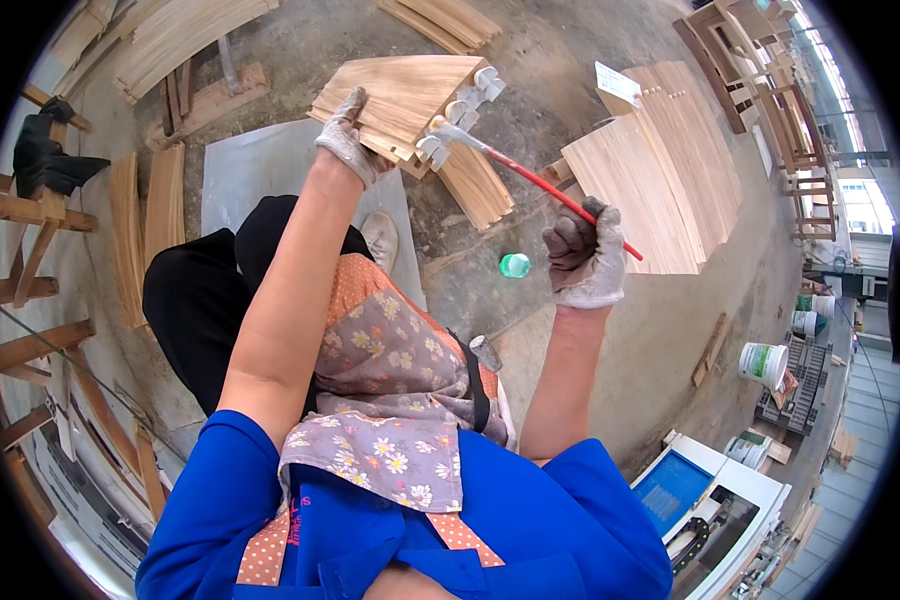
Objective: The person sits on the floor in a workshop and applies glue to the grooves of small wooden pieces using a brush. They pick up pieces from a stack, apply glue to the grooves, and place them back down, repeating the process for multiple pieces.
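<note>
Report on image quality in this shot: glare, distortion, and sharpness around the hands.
Head view: the window at far right glares nearly white; head view: black surrounds the round fisheye image, and the concrete floor curves toward the rim; head view: the left hand, right hand and red-handled brush look fairly crisp, without obvious motion blur.

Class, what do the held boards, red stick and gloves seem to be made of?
Held boards: wood, apparently unpainted; streaked grain shows.
Red stick: perhaps plastic or painted wood; its even colour leaves that open.
Gloves: probably fabric, matte and soiled, from their soft creases.
</note>
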Demonstrator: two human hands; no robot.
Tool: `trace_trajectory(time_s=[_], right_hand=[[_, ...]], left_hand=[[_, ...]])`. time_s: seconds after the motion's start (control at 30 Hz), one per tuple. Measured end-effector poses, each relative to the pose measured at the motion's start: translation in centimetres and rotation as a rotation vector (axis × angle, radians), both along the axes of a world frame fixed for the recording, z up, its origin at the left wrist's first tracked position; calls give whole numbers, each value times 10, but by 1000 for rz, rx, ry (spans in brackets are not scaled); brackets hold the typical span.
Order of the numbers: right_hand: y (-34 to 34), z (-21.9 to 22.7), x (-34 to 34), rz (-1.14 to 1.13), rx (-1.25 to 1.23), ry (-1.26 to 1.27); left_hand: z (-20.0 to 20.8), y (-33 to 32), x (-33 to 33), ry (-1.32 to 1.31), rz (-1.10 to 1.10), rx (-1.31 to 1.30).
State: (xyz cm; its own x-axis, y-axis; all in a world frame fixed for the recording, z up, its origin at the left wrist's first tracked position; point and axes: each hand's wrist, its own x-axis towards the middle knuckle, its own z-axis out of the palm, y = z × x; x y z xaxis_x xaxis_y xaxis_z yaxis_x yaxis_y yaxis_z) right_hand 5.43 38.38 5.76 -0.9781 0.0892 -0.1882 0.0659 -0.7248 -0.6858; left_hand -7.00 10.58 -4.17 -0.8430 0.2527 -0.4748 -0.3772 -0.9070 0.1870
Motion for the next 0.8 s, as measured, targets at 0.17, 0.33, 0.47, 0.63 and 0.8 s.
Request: trace_trajectory(time_s=[0.17,0.33,0.47,0.63,0.8], right_hand=[[-1,-2,7,-136,213,-142],[10,-11,9,-2,-32,5],[-12,-22,5,-40,-123,-67],[-12,-33,12,-181,-90,-217],[0,-34,19,-65,-202,-75]], left_hand=[[3,0,6,-18,16,-122],[10,1,7,-3,34,-101],[9,3,8,82,-18,41],[5,1,5,8,49,-55],[-3,-2,1,1,18,-53]])
